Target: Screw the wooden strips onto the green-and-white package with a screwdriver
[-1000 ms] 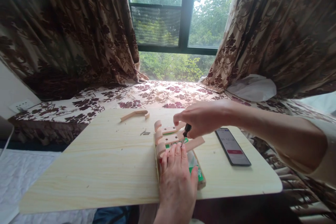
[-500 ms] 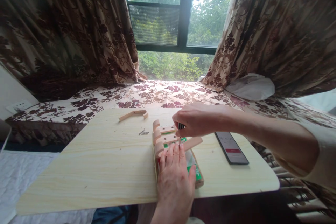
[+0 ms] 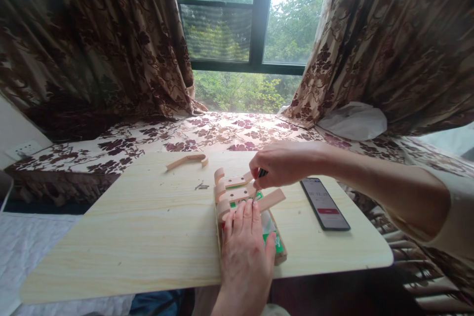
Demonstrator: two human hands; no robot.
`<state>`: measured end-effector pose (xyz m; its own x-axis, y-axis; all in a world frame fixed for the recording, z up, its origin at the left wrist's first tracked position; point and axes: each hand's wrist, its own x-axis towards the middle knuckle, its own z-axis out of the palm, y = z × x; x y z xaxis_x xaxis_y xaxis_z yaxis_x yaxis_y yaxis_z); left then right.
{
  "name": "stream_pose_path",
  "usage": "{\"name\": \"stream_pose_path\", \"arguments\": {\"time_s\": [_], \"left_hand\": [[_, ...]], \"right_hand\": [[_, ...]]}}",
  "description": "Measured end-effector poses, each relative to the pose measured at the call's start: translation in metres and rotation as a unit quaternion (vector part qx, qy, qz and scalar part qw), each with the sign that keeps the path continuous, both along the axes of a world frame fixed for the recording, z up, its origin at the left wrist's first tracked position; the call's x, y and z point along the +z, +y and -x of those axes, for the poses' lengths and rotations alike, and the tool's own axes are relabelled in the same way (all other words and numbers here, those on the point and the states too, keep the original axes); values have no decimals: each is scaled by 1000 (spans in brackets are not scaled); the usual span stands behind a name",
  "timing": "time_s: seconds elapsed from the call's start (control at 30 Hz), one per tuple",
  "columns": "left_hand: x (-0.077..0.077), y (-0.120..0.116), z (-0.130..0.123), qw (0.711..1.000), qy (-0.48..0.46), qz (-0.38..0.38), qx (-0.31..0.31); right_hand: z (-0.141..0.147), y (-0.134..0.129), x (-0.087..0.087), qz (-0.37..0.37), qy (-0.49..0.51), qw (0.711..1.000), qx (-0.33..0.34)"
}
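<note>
My right hand [image 3: 276, 163] is closed around the dark handle of a screwdriver [image 3: 262, 173]. Its thin shaft points down at the nearest wooden hook [image 3: 272, 199], close to my left fingertips. My left hand [image 3: 246, 244] lies palm down over a shallow box [image 3: 280, 255] with green and white printing, fingers stretched out and resting on that hook, thumb apart. This hook slants across the box, its right end sticking out past the edge. Two more curved wooden hooks [image 3: 237, 194] with dark holes lie behind it on the box. The screwdriver's tip is hard to make out.
Another wooden hook [image 3: 187, 161] lies at the back left of the pale wooden table [image 3: 148, 227]. Several small screws [image 3: 202, 186] are heaped left of the box. A phone [image 3: 325, 205] showing a timer lies to the right. Beyond the table is a floral-covered ledge [image 3: 237, 128].
My right hand has shifted slightly right and up, with its wrist turned, and the screwdriver handle tilts more to the right. My left hand stays in place on the hook.
</note>
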<state>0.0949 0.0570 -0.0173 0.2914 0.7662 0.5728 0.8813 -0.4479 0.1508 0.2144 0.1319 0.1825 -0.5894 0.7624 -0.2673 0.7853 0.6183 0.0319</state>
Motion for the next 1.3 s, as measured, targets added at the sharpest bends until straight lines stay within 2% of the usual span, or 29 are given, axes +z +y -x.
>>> {"name": "stream_pose_path", "arguments": {"time_s": [0.13,0.23,0.33,0.47,0.7,0.8,0.83,0.9,1.03,1.07,1.17,1.3], "left_hand": [[1,-1,0,1000,-6,5,0],[1,-1,0,1000,1,8,-2],[1,0,1,1000,1,6,0],[2,-1,2,1000,6,3,-8],[-1,-1,2,999,6,-34,0],[-3,1,4,998,16,-55,4],[-5,2,6,998,28,-60,1],[-8,3,9,996,55,-70,-5],[-14,6,13,991,88,-101,1],[-15,7,14,990,95,-106,1],[-16,8,15,987,114,-112,2],[-15,9,19,984,135,-119,1]], "right_hand": [[-1,0,6,25,17,999,34],[2,1,5,39,24,998,52],[5,1,-1,25,32,998,39],[10,1,-6,-37,16,999,0],[9,1,1,-7,52,998,31],[8,1,-12,-15,79,996,23],[7,1,-19,-36,117,992,-8],[5,1,-35,-72,189,977,-62],[-3,-7,-65,-120,249,955,-107],[-5,-9,-71,-129,293,938,-136],[-10,-17,-83,-144,373,902,-165],[-13,-22,-90,-148,398,892,-155]]}}
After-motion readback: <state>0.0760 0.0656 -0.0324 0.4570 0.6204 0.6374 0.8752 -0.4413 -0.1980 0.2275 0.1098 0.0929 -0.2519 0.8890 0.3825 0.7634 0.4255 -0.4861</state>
